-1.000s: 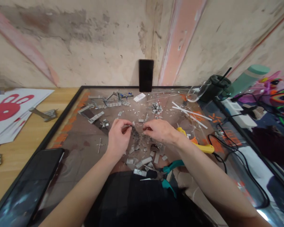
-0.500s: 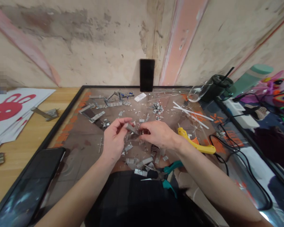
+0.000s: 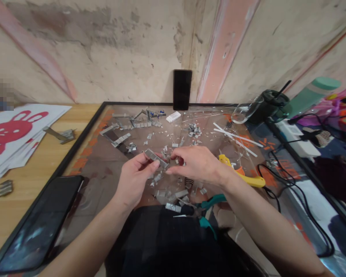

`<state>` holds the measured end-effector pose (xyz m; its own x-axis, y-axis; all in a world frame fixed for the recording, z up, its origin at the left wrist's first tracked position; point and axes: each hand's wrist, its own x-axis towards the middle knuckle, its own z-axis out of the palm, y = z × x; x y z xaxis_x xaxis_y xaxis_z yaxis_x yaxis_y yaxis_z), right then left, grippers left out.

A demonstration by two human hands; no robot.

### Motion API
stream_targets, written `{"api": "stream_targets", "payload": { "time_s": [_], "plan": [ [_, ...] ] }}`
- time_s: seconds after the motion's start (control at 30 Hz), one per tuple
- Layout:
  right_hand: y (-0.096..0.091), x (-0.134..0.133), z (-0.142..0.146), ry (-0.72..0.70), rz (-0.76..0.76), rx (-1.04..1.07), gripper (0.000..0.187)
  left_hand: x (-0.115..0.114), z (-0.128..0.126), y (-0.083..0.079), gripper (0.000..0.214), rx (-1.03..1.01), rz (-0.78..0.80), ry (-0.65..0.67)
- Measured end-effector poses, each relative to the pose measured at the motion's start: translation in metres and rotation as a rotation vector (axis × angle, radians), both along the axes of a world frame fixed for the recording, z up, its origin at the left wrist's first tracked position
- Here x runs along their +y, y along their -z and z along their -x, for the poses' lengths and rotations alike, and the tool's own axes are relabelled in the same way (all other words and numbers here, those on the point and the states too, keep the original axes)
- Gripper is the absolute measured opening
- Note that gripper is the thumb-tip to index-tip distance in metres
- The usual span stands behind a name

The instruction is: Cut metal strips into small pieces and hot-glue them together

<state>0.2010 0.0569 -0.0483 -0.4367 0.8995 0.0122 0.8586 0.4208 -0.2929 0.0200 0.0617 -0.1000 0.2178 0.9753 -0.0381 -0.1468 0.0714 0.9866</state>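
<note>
My left hand [image 3: 135, 179] is raised a little above a glass-topped board [image 3: 98, 169] and pinches a short grey strip of staples [image 3: 155, 158] between thumb and fingers. My right hand [image 3: 197, 163] meets it from the right, its fingertips closed at the strip's right end. Under both hands lies a scatter of several loose staple pieces [image 3: 173, 194]. More strips [image 3: 138, 124] lie in rows farther back on the board.
Teal-handled pliers [image 3: 207, 207] lie near my lap, a yellow-handled tool [image 3: 239, 174] lies right of my right wrist. A dark phone [image 3: 182, 89] leans on the wall, a tablet [image 3: 37, 223] lies front left. Papers with a red rabbit [image 3: 14, 130], an overturned glass [image 3: 243, 112], cables and cups surround the board.
Both hands have lifted slightly toward me. The staple strip now sits clearly in my left hand's pinch, and my right fingertips have come onto its end.
</note>
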Motion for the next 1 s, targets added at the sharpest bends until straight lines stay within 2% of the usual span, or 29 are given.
{"api": "stream_targets", "payload": {
  "time_s": [0.17, 0.27, 0.37, 0.5, 0.6, 0.67, 0.73, 0.83, 0.93, 1.0],
  "plan": [
    [0.003, 0.008, -0.012, 0.051, 0.059, -0.224, 0.022, -0.006, 0.011, -0.004, 0.015, -0.003, 0.076, -0.043],
    [0.007, 0.01, -0.014, 0.05, 0.09, -0.274, 0.02, -0.012, 0.017, -0.01, 0.015, -0.063, 0.111, -0.087],
    [0.011, 0.01, -0.012, 0.029, 0.131, -0.294, 0.02, -0.015, 0.02, -0.018, 0.013, -0.238, 0.214, -0.078],
    [0.013, 0.01, -0.009, 0.022, 0.182, -0.307, 0.024, -0.017, 0.021, -0.028, 0.015, -0.582, 0.471, -0.094],
    [0.013, 0.01, -0.008, 0.018, 0.202, -0.309, 0.023, -0.019, 0.021, -0.031, 0.021, -0.69, 0.644, -0.142],
    [0.014, 0.01, -0.007, 0.013, 0.208, -0.309, 0.023, -0.02, 0.021, -0.03, 0.021, -0.698, 0.67, -0.125],
    [0.013, 0.009, -0.005, 0.007, 0.214, -0.311, 0.022, -0.022, 0.021, -0.027, 0.018, -0.662, 0.597, -0.065],
    [0.013, 0.008, -0.004, -0.013, 0.226, -0.304, 0.018, -0.026, 0.025, -0.024, 0.015, -0.495, 0.327, 0.064],
    [0.014, 0.007, -0.004, -0.017, 0.22, -0.287, 0.015, -0.031, 0.029, -0.023, 0.017, -0.103, -0.045, 0.156],
    [0.014, 0.008, -0.006, -0.005, 0.204, -0.273, 0.015, -0.035, 0.029, -0.024, 0.023, 0.221, -0.319, 0.156]
  ]
}}
